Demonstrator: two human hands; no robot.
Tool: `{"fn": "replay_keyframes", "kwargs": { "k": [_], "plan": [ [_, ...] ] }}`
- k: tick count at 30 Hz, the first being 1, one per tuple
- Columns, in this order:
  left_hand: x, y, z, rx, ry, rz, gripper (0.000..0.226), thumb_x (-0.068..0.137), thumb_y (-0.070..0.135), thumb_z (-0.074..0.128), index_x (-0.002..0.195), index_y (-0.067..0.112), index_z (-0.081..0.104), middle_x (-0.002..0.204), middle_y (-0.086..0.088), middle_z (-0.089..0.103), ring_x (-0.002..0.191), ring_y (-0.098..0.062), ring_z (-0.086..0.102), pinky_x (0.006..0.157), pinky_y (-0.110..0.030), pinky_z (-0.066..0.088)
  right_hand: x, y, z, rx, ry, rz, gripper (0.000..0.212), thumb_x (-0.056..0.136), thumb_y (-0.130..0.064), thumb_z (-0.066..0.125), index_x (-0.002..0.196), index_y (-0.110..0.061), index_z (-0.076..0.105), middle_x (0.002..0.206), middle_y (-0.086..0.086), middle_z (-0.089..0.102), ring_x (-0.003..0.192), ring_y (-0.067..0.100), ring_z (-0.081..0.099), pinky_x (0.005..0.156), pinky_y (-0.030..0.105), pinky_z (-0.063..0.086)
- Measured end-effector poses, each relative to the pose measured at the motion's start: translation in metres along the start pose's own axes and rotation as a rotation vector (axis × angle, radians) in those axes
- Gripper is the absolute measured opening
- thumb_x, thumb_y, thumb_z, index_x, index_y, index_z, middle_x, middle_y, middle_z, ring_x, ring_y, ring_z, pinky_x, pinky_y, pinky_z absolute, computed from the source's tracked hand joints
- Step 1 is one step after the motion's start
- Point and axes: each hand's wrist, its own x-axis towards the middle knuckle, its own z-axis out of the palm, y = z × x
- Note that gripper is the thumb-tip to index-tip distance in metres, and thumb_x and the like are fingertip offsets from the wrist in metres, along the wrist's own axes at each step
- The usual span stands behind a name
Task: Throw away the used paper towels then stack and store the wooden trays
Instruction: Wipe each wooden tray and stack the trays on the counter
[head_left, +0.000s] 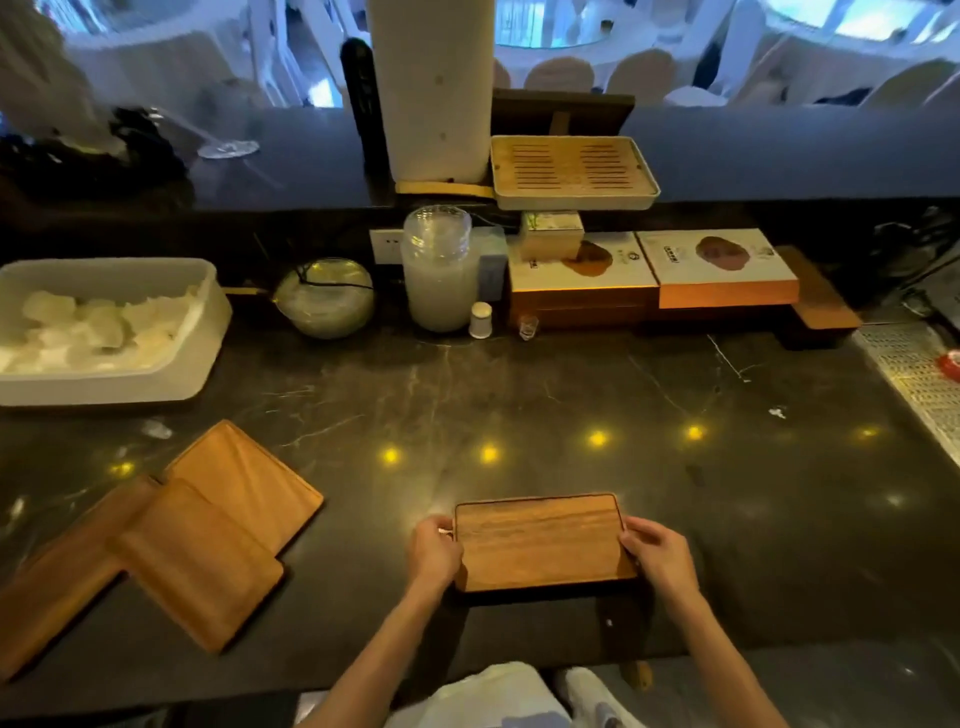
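Note:
A dark wooden tray (540, 540) lies flat near the front of the black marble counter (519, 395). My left hand (434, 553) grips its left short edge and my right hand (660, 558) grips its right short edge. To the left, three lighter wooden trays lie overlapping: one at the back (249, 478), one in front on top (202, 561), and one at the far left (57, 587). A white tub (197, 332) at the left holds crumpled white paper towels (93, 332).
Along the back stand a round glass bowl (324, 299), a glass jar (439, 270), a small white bottle (480, 319), stacked boxes (649, 280) and a slatted tea tray (571, 171) on the raised ledge beside a paper towel roll (431, 88). A metal drain grid (914, 374) is at the right.

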Motion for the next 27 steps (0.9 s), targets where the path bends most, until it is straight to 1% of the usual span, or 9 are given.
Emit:
{"fn": "replay_keyframes", "kwargs": {
  "k": [4, 9, 12, 15, 18, 20, 22, 25, 27],
  "plan": [
    [-0.019, 0.022, 0.056, 0.027, 0.055, 0.013, 0.021, 0.087, 0.000, 0.058, 0.106, 0.008, 0.064, 0.093, -0.002, 0.060, 0.087, -0.015, 0.056, 0.073, -0.026, 0.044, 0.026, 0.030, -0.044, -0.059, 0.003, -0.003, 0.030, 0.087, -0.011, 0.068, 0.117, -0.011, 0.070, 0.109, 0.010, 0.073, 0.092, 0.016, 0.063, 0.078, 0.028, 0.048],
    [-0.036, 0.025, 0.092, 0.027, 0.123, -0.006, 0.021, 0.084, 0.000, 0.062, 0.102, 0.011, 0.060, 0.091, 0.001, 0.055, 0.086, -0.017, 0.054, 0.078, -0.033, 0.051, 0.039, 0.046, -0.071, -0.113, -0.013, -0.050, 0.033, 0.087, -0.013, 0.070, 0.119, -0.013, 0.069, 0.106, 0.009, 0.074, 0.090, 0.016, 0.066, 0.080, 0.027, 0.052],
    [-0.040, 0.020, 0.100, 0.023, 0.136, -0.020, 0.022, 0.083, -0.002, 0.059, 0.099, 0.012, 0.056, 0.095, -0.007, 0.060, 0.090, -0.023, 0.059, 0.080, -0.037, 0.052, 0.043, 0.049, -0.078, -0.156, -0.041, -0.079, 0.033, 0.087, -0.014, 0.069, 0.120, -0.013, 0.068, 0.105, 0.007, 0.073, 0.095, 0.017, 0.065, 0.087, 0.033, 0.052],
    [-0.041, 0.014, 0.108, 0.022, 0.143, 0.001, 0.018, 0.083, -0.003, 0.060, 0.094, 0.011, 0.055, 0.092, -0.010, 0.062, 0.093, -0.027, 0.061, 0.082, -0.038, 0.051, 0.042, 0.052, -0.081, -0.181, -0.069, -0.092, 0.032, 0.088, -0.013, 0.067, 0.120, -0.014, 0.068, 0.082, -0.009, 0.066, 0.081, 0.009, 0.060, 0.076, 0.026, 0.049],
    [-0.043, 0.011, 0.111, 0.030, 0.147, 0.025, 0.014, 0.087, 0.002, 0.062, 0.096, 0.009, 0.055, 0.101, -0.012, 0.061, 0.098, -0.028, 0.061, 0.084, -0.038, 0.052, 0.043, 0.056, -0.083, -0.196, -0.080, -0.105, 0.031, 0.088, -0.013, 0.067, 0.118, -0.015, 0.069, 0.076, -0.015, 0.061, 0.075, 0.004, 0.058, 0.070, 0.025, 0.048],
    [-0.046, 0.009, 0.114, 0.098, 0.157, 0.069, 0.016, 0.089, 0.006, 0.060, 0.104, 0.006, 0.055, 0.111, -0.016, 0.057, 0.103, -0.029, 0.057, 0.090, -0.041, 0.051, 0.041, 0.057, -0.083, -0.227, -0.107, -0.133, 0.032, 0.090, -0.015, 0.065, 0.121, -0.016, 0.066, 0.083, -0.011, 0.065, 0.079, 0.005, 0.061, 0.072, 0.026, 0.052],
    [-0.054, 0.007, 0.119, 0.271, 0.180, 0.160, 0.026, 0.091, 0.013, 0.057, 0.115, 0.008, 0.053, 0.120, -0.014, 0.049, 0.113, -0.030, 0.049, 0.096, -0.040, 0.046, 0.038, 0.059, -0.083, -0.339, -0.109, -0.214, 0.035, 0.093, -0.020, 0.061, 0.127, -0.017, 0.061, 0.103, -0.002, 0.066, 0.094, 0.013, 0.063, 0.083, 0.031, 0.054],
    [-0.072, 0.000, 0.131, 0.534, 0.166, 0.388, 0.042, 0.090, 0.023, 0.055, 0.132, 0.020, 0.046, 0.138, -0.007, 0.041, 0.129, -0.025, 0.036, 0.106, -0.037, 0.035, 0.029, 0.070, -0.083, -0.620, -0.054, -0.488, 0.042, 0.092, -0.027, 0.059, 0.133, -0.019, 0.054, 0.130, 0.002, 0.057, 0.121, 0.020, 0.052, 0.100, 0.036, 0.045],
    [-0.080, -0.010, 0.139, 0.670, 0.106, 0.448, 0.052, 0.092, 0.030, 0.052, 0.141, 0.027, 0.037, 0.153, -0.006, 0.028, 0.145, -0.027, 0.019, 0.118, -0.046, 0.021, 0.019, 0.077, -0.081, -0.777, -0.063, -0.630, 0.048, 0.091, -0.033, 0.059, 0.136, -0.019, 0.052, 0.140, 0.003, 0.053, 0.131, 0.026, 0.045, 0.105, 0.041, 0.043]
  ]
}}
